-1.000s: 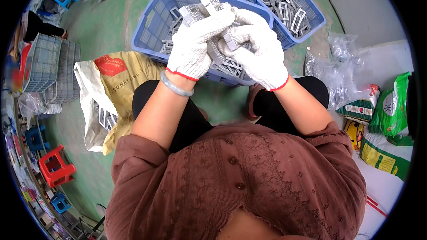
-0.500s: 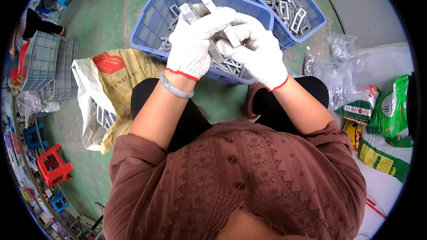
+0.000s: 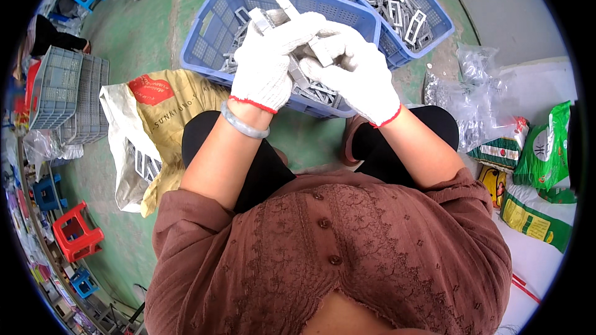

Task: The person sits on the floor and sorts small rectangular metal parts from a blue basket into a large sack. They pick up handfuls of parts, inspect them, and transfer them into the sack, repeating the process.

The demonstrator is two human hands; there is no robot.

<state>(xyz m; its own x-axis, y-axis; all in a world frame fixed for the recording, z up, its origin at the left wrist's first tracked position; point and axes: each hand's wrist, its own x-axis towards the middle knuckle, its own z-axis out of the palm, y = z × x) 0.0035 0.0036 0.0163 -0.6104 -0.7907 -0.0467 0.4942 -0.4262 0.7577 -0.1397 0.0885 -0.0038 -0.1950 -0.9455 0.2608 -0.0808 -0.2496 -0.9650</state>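
The left hand (image 3: 264, 65) and the right hand (image 3: 363, 68), both in white knitted gloves, are closed together on grey metal pieces (image 3: 284, 4), long and square-edged, above the blue plastic basket (image 3: 337, 11) with pierced walls. Inside this basket lie metal frames (image 3: 320, 94), narrow and hollow. To its left is a crumpled yellow sack (image 3: 177, 98); beyond its right side, a second basket (image 3: 390, 48) holds similar rectangular frames.

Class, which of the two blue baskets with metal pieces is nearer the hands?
The left basket: left hand and right hand show against it; the right basket sits farther off.
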